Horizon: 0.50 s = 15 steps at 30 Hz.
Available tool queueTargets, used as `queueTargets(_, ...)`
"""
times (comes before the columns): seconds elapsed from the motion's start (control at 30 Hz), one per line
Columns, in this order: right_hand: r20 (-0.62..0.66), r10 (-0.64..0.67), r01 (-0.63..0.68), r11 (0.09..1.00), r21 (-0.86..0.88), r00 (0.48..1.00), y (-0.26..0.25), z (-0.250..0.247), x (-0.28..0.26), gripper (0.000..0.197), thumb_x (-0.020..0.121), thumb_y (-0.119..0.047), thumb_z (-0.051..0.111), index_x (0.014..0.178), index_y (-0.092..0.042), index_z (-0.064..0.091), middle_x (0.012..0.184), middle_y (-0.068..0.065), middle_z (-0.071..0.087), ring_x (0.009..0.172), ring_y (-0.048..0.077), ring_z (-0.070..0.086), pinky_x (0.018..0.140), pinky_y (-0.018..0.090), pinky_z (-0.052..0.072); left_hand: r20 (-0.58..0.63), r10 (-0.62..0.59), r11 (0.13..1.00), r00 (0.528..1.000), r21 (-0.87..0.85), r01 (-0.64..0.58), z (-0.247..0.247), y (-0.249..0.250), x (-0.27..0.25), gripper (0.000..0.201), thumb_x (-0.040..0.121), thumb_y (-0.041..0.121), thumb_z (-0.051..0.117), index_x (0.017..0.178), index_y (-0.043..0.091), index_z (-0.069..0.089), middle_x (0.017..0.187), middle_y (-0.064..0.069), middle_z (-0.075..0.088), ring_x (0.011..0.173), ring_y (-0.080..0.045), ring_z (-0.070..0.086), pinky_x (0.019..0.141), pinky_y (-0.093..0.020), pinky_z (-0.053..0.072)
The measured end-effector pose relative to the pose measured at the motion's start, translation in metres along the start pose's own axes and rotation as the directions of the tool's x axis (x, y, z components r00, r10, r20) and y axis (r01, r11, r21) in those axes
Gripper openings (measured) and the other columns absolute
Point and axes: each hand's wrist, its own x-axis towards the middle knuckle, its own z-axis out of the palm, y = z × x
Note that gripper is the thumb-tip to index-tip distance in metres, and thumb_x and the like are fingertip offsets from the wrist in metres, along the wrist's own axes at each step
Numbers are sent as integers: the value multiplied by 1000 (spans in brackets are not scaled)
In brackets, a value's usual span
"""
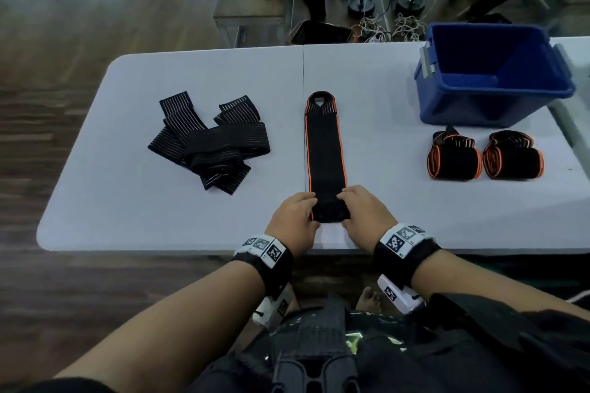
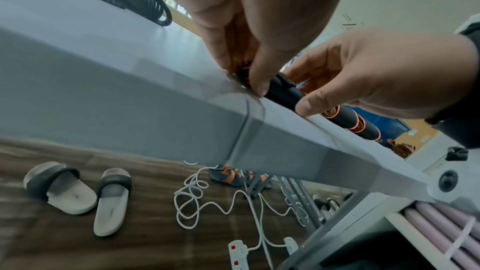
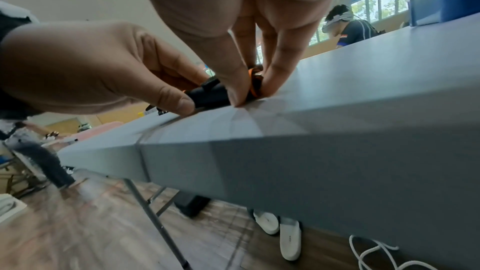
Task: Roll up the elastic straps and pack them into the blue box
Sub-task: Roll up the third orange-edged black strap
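Note:
A long black elastic strap with orange edging (image 1: 324, 150) lies flat along the middle of the white table (image 1: 159, 220), its looped end pointing away from me. Its near end is turned over into a small roll (image 2: 283, 94) (image 3: 207, 95). My left hand (image 1: 303, 207) (image 2: 245, 73) pinches the roll's left side and my right hand (image 1: 354, 204) (image 3: 254, 89) pinches its right side. Two rolled orange-edged straps (image 1: 453, 159) (image 1: 512, 158) lie at the right, in front of the blue box (image 1: 479, 108). From here the box shows nothing inside.
A heap of several loose black striped straps (image 1: 207, 140) lies to the left on the table. The roll sits close to the table's near edge (image 2: 182, 110). Slippers (image 2: 78, 192) and white cables (image 2: 197, 198) lie on the floor below. People sit beyond the far edge.

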Motion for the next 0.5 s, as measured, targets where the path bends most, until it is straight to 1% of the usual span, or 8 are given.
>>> queueTargets(0.1, 33, -52, 55, 995, -89, 998, 6, 1, -2, 56, 91, -11, 65, 144, -9, 47, 148, 8, 42, 131, 27, 48, 110, 35, 41, 26, 52, 995, 998, 88, -55, -1, -2, 1, 49, 92, 19, 69, 138, 9, 58, 149, -3, 50, 135, -22, 47, 115, -29, 34)
queueTargets(0.17, 42, -86, 91, 988, -126, 995, 9, 3, -4, 55, 94, -16, 63, 145, -8, 45, 149, 11, 42, 131, 30, 48, 109, 38, 42, 27, 68, 990, 997, 118, -71, -2, -4, 2, 47, 94, 24, 67, 139, 10, 59, 148, -3, 52, 133, -23, 47, 114, -32, 36)
queueTargets(0.23, 33, -86, 89, 992, -88, 996, 11, 1, -4, 52, 97, -19, 60, 146, -9, 45, 148, 9, 44, 129, 28, 50, 109, 36, 42, -8, 57, 995, 998, 85, -57, -2, -6, 1, 44, 95, 27, 65, 137, 13, 62, 142, -3, 58, 127, -24, 51, 110, -32, 39)
queueTargets(0.27, 27, -65, 66, 997, -46, 998, 10, -1, -2, 50, 98, -21, 58, 146, -10, 46, 146, 7, 46, 127, 27, 51, 108, 34, 42, -36, 43, 998, 998, 47, -42, -4, -5, 2, 41, 96, 28, 65, 135, 14, 63, 137, -4, 63, 122, -25, 55, 107, -31, 40)
queueTargets(0.33, 14, -3, 2, 999, 49, 1000, 7, -6, 2, 45, 100, -23, 54, 144, -13, 48, 139, 7, 53, 121, 26, 55, 104, 33, 43, -104, -33, 998, 994, -54, 27, -6, -3, 2, 37, 97, 28, 63, 133, 17, 66, 122, -5, 72, 112, -24, 62, 96, -22, 39)
queueTargets(0.4, -4, 48, -47, 992, 120, 999, 3, -11, 5, 40, 100, -22, 52, 139, -14, 52, 129, 9, 58, 116, 28, 57, 100, 34, 43, -150, -141, 978, 979, -174, 114, -8, 3, 3, 32, 98, 30, 62, 128, 21, 70, 107, -3, 76, 100, -18, 67, 86, -15, 40)
queueTargets(0.43, -9, 73, -71, 987, 145, 997, 1, -13, 6, 37, 100, -22, 51, 136, -15, 54, 125, 10, 60, 113, 28, 58, 98, 35, 44, -159, -191, 960, 969, -235, 150, -8, 6, 4, 28, 98, 31, 62, 122, 23, 73, 100, 1, 77, 92, -14, 67, 80, -12, 40)
queueTargets(0.5, -8, 135, -130, 970, 206, 991, -2, -13, 9, 31, 100, -24, 51, 130, -16, 58, 119, 8, 62, 109, 27, 59, 96, 35, 46, -150, -274, 924, 950, -315, 217, -7, 10, 7, 21, 98, 33, 60, 108, 25, 76, 86, 8, 74, 77, -4, 63, 67, -5, 39)
